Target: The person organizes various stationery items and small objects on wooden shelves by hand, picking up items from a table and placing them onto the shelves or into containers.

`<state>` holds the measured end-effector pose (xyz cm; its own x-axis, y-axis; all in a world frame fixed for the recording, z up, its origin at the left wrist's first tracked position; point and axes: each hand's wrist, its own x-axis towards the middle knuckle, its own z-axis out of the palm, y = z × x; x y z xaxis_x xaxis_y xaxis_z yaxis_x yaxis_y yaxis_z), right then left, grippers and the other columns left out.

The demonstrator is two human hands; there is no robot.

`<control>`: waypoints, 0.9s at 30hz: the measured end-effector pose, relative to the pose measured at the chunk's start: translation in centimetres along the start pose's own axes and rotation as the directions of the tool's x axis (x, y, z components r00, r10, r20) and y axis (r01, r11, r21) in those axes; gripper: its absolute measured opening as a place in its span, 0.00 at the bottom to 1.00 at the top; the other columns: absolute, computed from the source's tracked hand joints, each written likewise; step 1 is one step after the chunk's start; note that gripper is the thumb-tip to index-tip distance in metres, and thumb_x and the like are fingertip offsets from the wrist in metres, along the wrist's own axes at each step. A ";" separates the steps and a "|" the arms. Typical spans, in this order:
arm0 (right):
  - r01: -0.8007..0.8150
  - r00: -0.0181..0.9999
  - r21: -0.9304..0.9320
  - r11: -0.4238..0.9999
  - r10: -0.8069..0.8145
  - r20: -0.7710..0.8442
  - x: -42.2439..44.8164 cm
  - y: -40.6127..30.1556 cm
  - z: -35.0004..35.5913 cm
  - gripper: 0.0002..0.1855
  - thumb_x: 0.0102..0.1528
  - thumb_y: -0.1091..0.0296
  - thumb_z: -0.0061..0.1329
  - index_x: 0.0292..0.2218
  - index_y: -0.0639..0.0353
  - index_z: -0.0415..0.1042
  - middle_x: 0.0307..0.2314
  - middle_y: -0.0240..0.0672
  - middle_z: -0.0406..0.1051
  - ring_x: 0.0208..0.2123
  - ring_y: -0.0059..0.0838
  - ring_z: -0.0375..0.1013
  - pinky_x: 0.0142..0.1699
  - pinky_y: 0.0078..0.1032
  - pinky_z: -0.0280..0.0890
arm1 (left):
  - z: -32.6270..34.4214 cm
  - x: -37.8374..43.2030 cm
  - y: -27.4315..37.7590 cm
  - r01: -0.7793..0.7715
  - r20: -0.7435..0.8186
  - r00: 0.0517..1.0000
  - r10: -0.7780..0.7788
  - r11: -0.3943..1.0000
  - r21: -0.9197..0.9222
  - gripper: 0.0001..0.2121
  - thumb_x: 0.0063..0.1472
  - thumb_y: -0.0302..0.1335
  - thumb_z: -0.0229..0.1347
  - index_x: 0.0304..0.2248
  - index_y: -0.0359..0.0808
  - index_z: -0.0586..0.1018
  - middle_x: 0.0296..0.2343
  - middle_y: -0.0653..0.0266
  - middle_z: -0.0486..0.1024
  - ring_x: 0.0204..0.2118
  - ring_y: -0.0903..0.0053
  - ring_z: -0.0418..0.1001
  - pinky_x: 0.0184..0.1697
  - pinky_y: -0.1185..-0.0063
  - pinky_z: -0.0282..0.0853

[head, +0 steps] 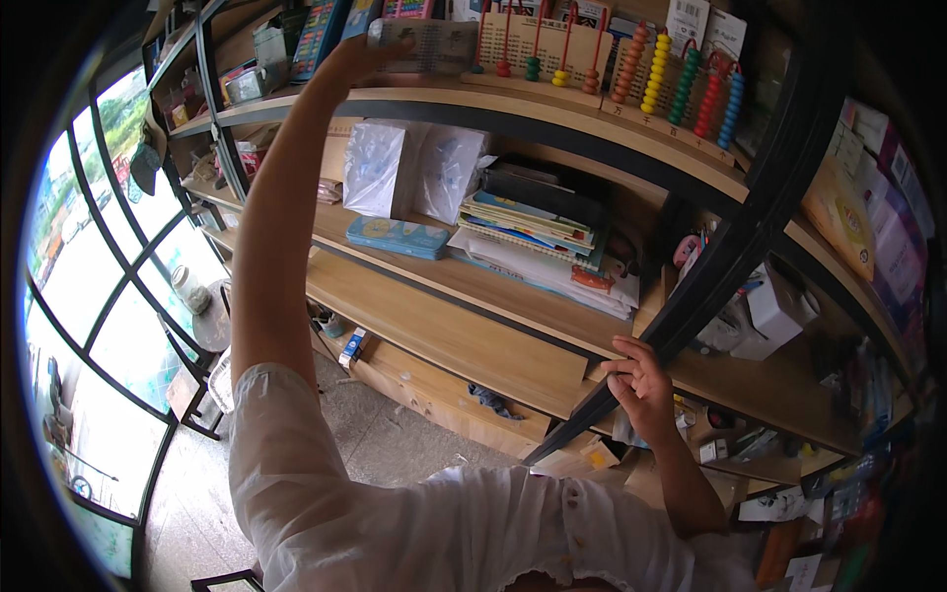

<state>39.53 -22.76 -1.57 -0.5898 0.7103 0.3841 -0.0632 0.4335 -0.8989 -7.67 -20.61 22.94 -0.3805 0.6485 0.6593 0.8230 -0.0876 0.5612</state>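
On the upper wooden shelf, my left hand (360, 61) reaches to a spiral-bound notebook (436, 50) with a greyish, see-through cover. Its fingertips lie over the notebook's left part, and the rest of the grip is partly hidden. Right of the notebook stands a wooden counting frame (544, 52) with a few coloured beads on each red rod. Beside it is a second one (673, 92) with fuller bead stacks. Lower down, my right hand (644, 388) is raised in front of a black metal shelf post (710, 285), fingers apart and holding nothing.
Below, one shelf carries plastic-wrapped white boxes (377, 166), a light-blue tin case (397, 237) and a stack of books and papers (533, 229). A white box (780, 303) sits right of the post. Glass doors (103, 296) are at the left; a blue cloth (494, 399) lies low down.
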 end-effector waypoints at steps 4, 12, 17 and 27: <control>-0.065 0.990 0.064 0.996 0.072 -0.122 -3.3 2.1 -1.5 0.21 0.50 0.80 0.43 0.46 0.63 0.59 0.47 0.38 0.55 0.39 0.25 0.67 0.39 0.19 0.64 | 0.2 3.4 -3.0 0.079 0.101 0.991 -0.086 0.994 0.073 0.34 0.42 0.52 0.58 0.37 0.27 0.73 0.27 0.54 0.74 0.28 0.72 0.72 0.32 0.77 0.67; -0.274 0.900 0.106 0.956 0.294 -0.322 -11.9 5.9 -1.4 0.20 0.51 0.77 0.43 0.47 0.61 0.59 0.45 0.37 0.58 0.38 0.27 0.69 0.39 0.20 0.64 | 6.4 0.6 -5.2 -0.199 -0.175 0.960 0.217 0.973 0.114 0.24 0.50 0.44 0.52 0.39 0.31 0.71 0.30 0.55 0.73 0.31 0.71 0.72 0.34 0.77 0.68; -0.301 0.828 -0.007 0.954 0.258 -0.497 -17.9 6.7 -1.6 0.21 0.50 0.72 0.47 0.46 0.60 0.61 0.43 0.37 0.61 0.36 0.24 0.69 0.36 0.23 0.67 | 13.9 -10.4 -6.5 -0.422 -0.226 0.869 0.439 0.898 0.122 0.20 0.54 0.38 0.48 0.41 0.31 0.69 0.33 0.55 0.72 0.34 0.70 0.72 0.35 0.78 0.69; -0.544 0.421 0.114 0.831 0.388 -0.820 -33.1 6.0 -2.8 0.17 0.45 0.74 0.45 0.40 0.63 0.65 0.35 0.39 0.67 0.30 0.27 0.71 0.36 0.23 0.66 | 25.6 -29.2 3.8 -0.565 0.005 0.698 0.716 0.555 -0.611 0.14 0.61 0.28 0.41 0.45 0.30 0.66 0.40 0.55 0.68 0.39 0.70 0.70 0.39 0.78 0.69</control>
<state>60.94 -42.07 -19.04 0.3869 0.9220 -0.0143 0.1768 -0.0894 -0.9802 17.37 -20.49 -7.01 0.3253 0.3936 0.8598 0.4143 -0.8766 0.2446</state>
